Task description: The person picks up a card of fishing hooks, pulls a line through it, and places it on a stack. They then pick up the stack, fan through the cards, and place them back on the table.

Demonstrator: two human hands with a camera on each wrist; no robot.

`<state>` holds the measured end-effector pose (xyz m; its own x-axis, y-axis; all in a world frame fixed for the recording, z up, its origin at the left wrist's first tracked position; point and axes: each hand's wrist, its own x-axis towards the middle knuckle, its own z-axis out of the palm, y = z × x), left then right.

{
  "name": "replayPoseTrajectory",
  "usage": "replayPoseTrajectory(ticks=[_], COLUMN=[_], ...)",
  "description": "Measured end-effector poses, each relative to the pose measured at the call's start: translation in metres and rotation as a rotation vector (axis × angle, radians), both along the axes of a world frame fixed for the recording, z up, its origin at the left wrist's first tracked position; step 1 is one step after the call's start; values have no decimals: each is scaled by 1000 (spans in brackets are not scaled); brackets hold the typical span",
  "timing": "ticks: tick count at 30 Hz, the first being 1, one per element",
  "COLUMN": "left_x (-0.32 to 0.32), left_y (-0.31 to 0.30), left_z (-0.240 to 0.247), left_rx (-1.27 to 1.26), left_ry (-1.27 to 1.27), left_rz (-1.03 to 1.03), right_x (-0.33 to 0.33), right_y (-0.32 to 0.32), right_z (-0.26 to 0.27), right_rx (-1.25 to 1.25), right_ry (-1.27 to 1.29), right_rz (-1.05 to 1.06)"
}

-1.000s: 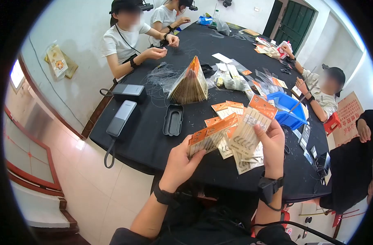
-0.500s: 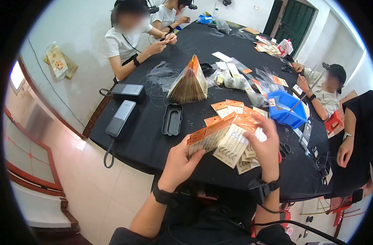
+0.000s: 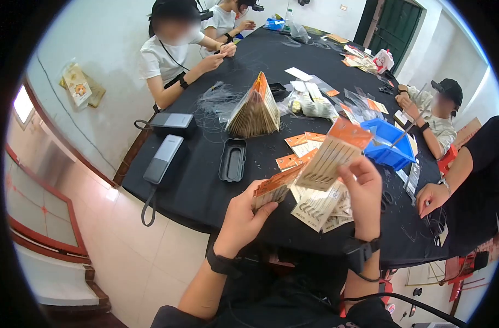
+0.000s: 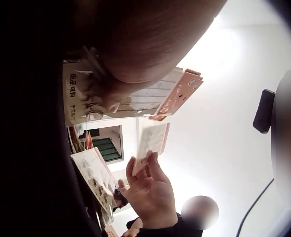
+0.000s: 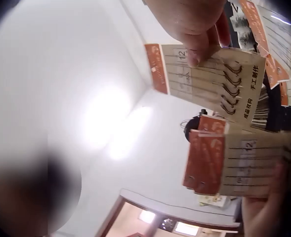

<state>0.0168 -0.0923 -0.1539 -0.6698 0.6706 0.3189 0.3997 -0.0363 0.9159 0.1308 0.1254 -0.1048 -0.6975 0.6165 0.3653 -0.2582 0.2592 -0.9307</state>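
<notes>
My left hand (image 3: 244, 218) grips a stack of fishing hook cards (image 3: 274, 188) with orange headers, thumb across the near side. Between thumb and fingers, my right hand (image 3: 363, 186) pinches a single fishing hook card (image 3: 330, 156), raised just right of the stack. In the right wrist view that card (image 5: 207, 76) shows a row of dark hooks and the number 12, while the stack (image 5: 244, 165) sits below it. Under both hands, a loose pile of similar cards (image 3: 318, 210) lies on the black tablecloth. The left wrist view shows the stack (image 4: 128, 96) close up.
A fanned bundle of cards (image 3: 253, 117) stands beyond my hands. To the left lie a black tray (image 3: 232, 159) and two power banks (image 3: 163, 158). At right are a blue bin (image 3: 389, 145), scissors (image 3: 388, 201) and another person's hand (image 3: 432, 198). Other people sit around the table.
My right hand let one card down onto the pile, went back to the stack, and now holds another card up. My left hand stays with the stack. The person at right moved an arm nearer.
</notes>
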Motion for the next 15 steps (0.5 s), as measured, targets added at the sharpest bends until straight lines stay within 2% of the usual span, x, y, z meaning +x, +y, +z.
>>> replayPoseTrajectory(ticks=[2, 5, 8, 9, 12, 14, 15], left_x=[0, 0, -1, -1, -1, 0, -1], left_y=[0, 1, 1, 1, 1, -2, -3], left_z=[0, -1, -2, -2, 0, 0, -1], left_rx=[-7, -5, 12, 18, -17, -39, -39], left_ry=[-21, -33, -45, -47, -35, -60, -71], left_rz=[0, 4, 12, 13, 20, -35, -52], right_x=[9, 19, 17, 15, 10, -4, -12], right_y=[2, 12, 5, -1, -20, -40, -48], right_z=[13, 6, -11, -14, 3, 4, 1], right_rx=[-134, -106, 623, 705, 715, 625, 649], right_ry=[-6, -218, -453, -405, -318, -411, -377], right_rz=[-46, -134, -569, -642, -317, 20, 23])
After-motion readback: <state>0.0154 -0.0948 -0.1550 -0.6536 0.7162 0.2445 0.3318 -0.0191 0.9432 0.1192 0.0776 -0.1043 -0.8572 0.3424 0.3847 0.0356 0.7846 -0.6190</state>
